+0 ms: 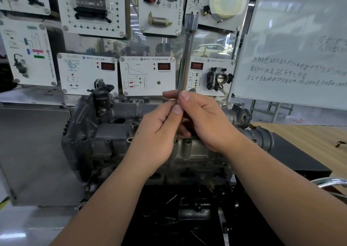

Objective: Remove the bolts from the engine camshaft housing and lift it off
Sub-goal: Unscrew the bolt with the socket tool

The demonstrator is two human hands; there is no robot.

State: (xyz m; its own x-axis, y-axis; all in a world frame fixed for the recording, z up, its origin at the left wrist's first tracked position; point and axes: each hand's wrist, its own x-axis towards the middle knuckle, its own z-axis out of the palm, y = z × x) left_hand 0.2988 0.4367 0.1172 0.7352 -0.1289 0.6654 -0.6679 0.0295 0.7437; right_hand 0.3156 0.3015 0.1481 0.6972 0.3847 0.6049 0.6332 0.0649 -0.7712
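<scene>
both forearms come up from the bottom edge, over a dark tray [187,217] of loose black parts just below the engine. left hand [157,133] and right hand [204,120] meet over the middle of the camshaft housing [112,133], both curled closed around the lower end of a long metal extension bar [185,61]. left thumb and fingertips pinch the shaft, right thumb presses it from the other side. bar stands nearly upright, leaning slightly right at the top, with its square-drive head [191,21] up at the panels. bar's bottom end is hidden behind the hands, so cannot tell if it sits on a bolt.

housing sits on top of the grey engine block [187,161], centre frame, on the bench. open round bore [119,120] visible on its left top side, small bolt bosses around it. hands block the middle of the housing.

behind: white training panels [88,73] with vw logos, red digital displays and chinese labels, too blurred to read. a throttle body [218,78] is mounted on the right panel. whiteboard [300,48] at right carries handwritten chinese, not legible. wooden tabletop [309,138] far right, chrome tube [330,182] at the right edge.
</scene>
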